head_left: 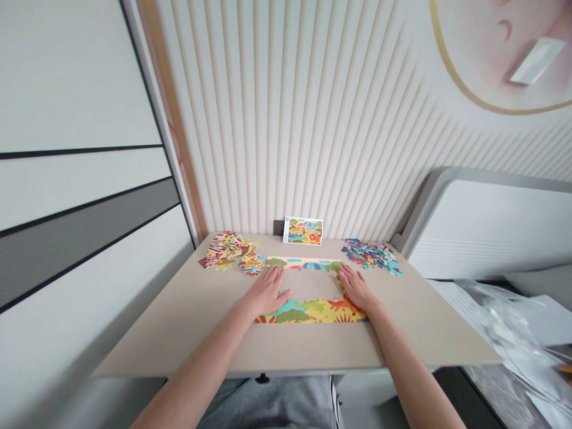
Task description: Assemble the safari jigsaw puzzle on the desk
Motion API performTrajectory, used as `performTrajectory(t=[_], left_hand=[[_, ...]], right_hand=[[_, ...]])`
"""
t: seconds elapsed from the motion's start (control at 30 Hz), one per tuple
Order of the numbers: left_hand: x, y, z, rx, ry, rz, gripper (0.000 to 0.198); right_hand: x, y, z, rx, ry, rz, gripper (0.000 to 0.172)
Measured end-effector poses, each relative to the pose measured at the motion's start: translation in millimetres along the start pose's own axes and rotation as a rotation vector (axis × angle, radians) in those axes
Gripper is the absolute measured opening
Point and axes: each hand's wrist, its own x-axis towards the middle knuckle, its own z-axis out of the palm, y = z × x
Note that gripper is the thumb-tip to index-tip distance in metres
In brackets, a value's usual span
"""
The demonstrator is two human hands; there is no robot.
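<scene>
Two bare hands lie open and palm down, grasping nothing: the left hand (pixel 268 292) and the right hand (pixel 357 288) rest with fingers spread on the left and right ends of one glossy cardboard jigsaw frame (pixel 313 312). The frame sits at lower centre on a matte beige table (pixel 402 336), a hollow rectangle with its long axis running left to right. Two heaps of knobbed loose pieces lie beyond it: the left heap (pixel 227 250) at upper left, the right heap (pixel 370 255) at upper right. Between them, one picture card (pixel 302 230) stands upright.
</scene>
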Motion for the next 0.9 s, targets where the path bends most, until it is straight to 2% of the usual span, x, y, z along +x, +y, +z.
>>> performTrajectory(t=[0.2, 0.33, 0.47, 0.57, 0.67, 0.77, 0.9], left_hand=[[-3, 2, -0.9, 0.006, 0.035, -0.031, 0.078], [-1, 8, -4.6, -0.016, 0.098, -0.018, 0.068], [2, 5, -19.6, -0.018, 0.206, -0.028, 0.052], [2, -14, -36.3, 0.006, 0.309, -0.130, 0.045], [-3, -44, -46.8, 0.037, 0.398, -0.285, 0.047], [-10, -69, -46.3, 0.059, 0.394, -0.391, 0.052], [-14, -83, -38.9, 0.057, 0.348, -0.437, 0.047]], right_hand=[[-3, -1, 1, -0.064, -0.039, -0.033, 0.070], [-3, -3, 2, -0.051, -0.020, -0.043, 0.067], [-2, 5, 0, 0.064, 0.058, -0.037, 0.064], [-1, 14, -2, 0.219, 0.193, -0.049, 0.068], [-1, 19, -3, 0.306, 0.273, -0.073, 0.069], [-2, 18, -4, 0.321, 0.303, -0.070, 0.068], [-3, 16, -8, 0.325, 0.374, -0.015, 0.065]])
